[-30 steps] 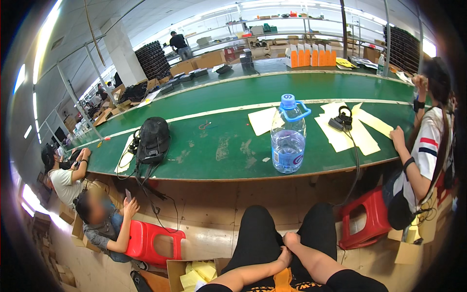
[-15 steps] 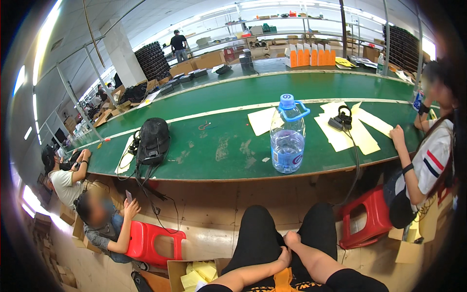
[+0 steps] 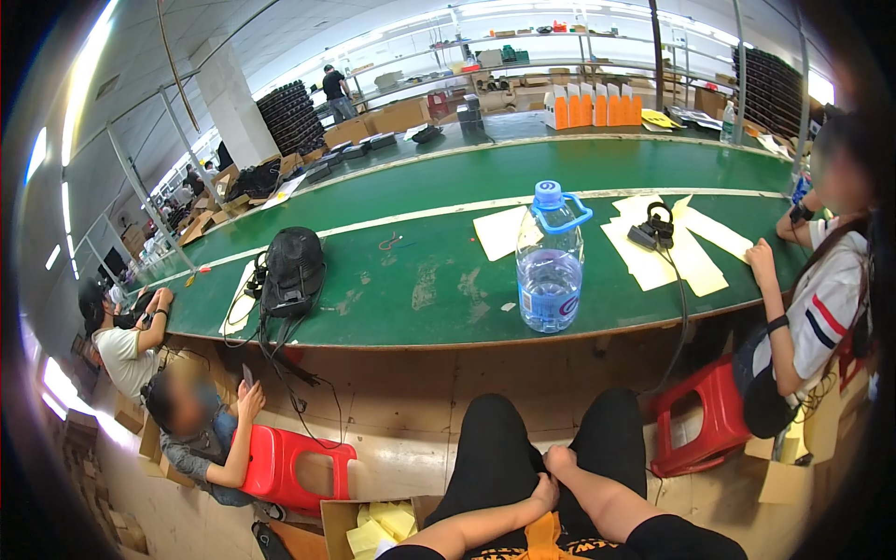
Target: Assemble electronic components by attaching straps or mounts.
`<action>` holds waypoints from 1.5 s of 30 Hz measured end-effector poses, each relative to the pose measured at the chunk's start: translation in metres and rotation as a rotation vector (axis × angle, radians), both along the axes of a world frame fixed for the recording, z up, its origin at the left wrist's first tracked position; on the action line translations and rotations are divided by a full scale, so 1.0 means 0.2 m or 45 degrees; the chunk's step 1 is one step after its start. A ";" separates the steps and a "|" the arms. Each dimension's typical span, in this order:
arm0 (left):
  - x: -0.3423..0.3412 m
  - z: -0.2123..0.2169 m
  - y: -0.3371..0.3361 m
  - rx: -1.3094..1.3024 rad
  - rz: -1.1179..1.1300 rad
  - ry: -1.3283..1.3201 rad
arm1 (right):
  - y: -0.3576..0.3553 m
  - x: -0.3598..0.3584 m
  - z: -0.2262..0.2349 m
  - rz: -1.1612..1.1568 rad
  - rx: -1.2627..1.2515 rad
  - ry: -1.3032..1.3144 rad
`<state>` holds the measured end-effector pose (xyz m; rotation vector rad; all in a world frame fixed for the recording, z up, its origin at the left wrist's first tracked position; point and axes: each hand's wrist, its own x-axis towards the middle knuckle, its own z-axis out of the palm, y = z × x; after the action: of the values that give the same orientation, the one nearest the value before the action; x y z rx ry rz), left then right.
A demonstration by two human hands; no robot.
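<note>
My left hand and my right hand rest together in my lap, between my black-clad thighs. Both look closed, with the fingers curled in, and whatever they may hold is hidden. Ahead of my knees, near the edge of the green table, a large clear water bottle with a blue cap and handle stands upright, partly filled. Neither hand touches it. To its right, a small black device with a cable sits on yellow paper sheets.
A black cap with cables lies on the table's left side. Red stools stand either side of me, with an open carton by my left leg. Co-workers sit left and right. Orange-and-white boxes line the far side.
My hands stay where they were. The person at the right shifts slightly, and the person standing far back has turned and moved a little left. The bottle appears almost unmoved.
</note>
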<state>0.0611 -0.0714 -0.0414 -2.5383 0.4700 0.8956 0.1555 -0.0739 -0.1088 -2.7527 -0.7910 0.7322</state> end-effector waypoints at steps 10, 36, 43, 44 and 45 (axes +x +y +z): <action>-0.01 -0.06 -0.02 0.075 -0.045 -0.022 | 0.00 0.01 -0.05 0.052 -0.031 -0.017; 0.00 0.01 -0.03 0.161 -0.025 -0.004 | 0.01 -0.02 0.04 0.069 0.074 -0.026; 0.02 -0.07 -0.04 0.233 -0.092 0.049 | 0.00 -0.01 0.05 0.039 0.055 -0.021; 0.02 -0.06 -0.04 0.205 -0.077 0.084 | 0.01 -0.01 0.07 0.042 0.047 -0.003; 0.01 -0.06 -0.03 0.206 -0.075 0.085 | 0.01 -0.01 0.06 0.045 0.047 -0.002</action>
<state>0.0639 -0.0777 -0.0528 -2.3431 0.4697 0.9588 0.1527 -0.0717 -0.0966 -2.7134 -0.8470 0.7144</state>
